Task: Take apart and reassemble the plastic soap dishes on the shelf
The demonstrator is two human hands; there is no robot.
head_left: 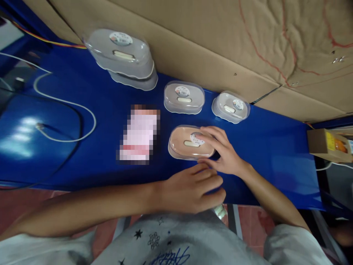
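Note:
My right hand (220, 152) rests on the right end of a clear oval lidded container (184, 145) on the blue table (96, 154), fingers curved over its lid and thumb at its near side. The container looks pinkish inside. My left hand (193, 189) lies just in front of it at the table's near edge, fingers curled together around a small whitish object (220, 211) that I cannot make out. Beyond stand two more clear lidded containers (184, 96) (231, 106), and a stack of larger ones (122, 57) at the back left.
A blurred pink-and-white rectangle (139, 134) lies left of the container. A white cable (66, 105) and a dark cable loop over the table's left part. Cardboard (220, 44) walls the far side. A small cardboard box (328, 145) sits at the right edge.

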